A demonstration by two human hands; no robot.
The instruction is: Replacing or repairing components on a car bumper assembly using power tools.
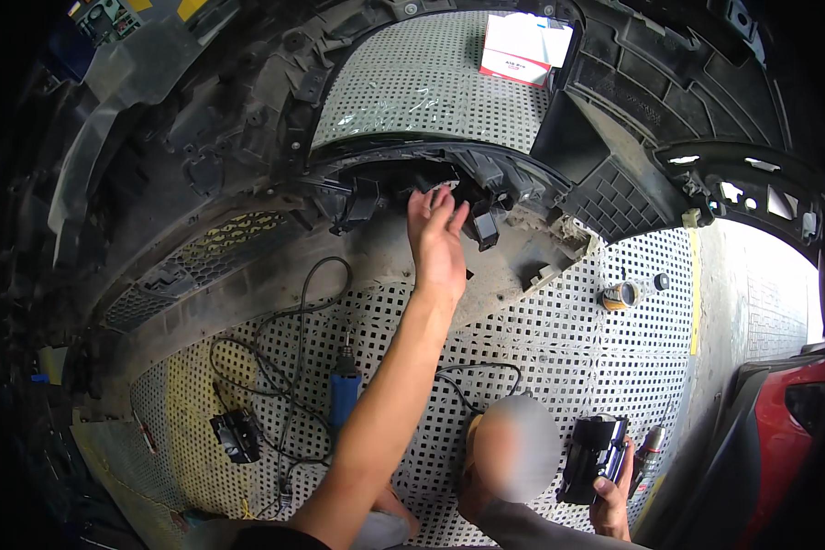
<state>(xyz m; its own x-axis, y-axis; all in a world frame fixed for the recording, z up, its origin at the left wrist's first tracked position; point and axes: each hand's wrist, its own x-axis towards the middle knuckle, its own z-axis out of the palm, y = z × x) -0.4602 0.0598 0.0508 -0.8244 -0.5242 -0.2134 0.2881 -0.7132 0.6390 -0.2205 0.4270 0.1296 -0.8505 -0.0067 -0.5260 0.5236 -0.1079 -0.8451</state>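
A large black car bumper [339, 266], dusty on its inner face, arches across the upper part of the view. My left hand [440, 240] reaches up to its middle opening, palm partly showing and fingers apart. The fingertips are close to black brackets [484, 223] there; whether they touch is hard to tell. Nothing shows in that hand. Low on the right, my right hand [611, 495] grips a black box-shaped plastic part [593, 458], thumb on its near edge and fingers along its right side.
A blue corded power tool [344, 392] lies on the perforated floor mat, beside a small black part [236, 435]. Right of my right hand is a drill [651, 447]. An open can [620, 294], a black cap [662, 281], a white-red box [518, 55] and a red car [797, 403] stand around.
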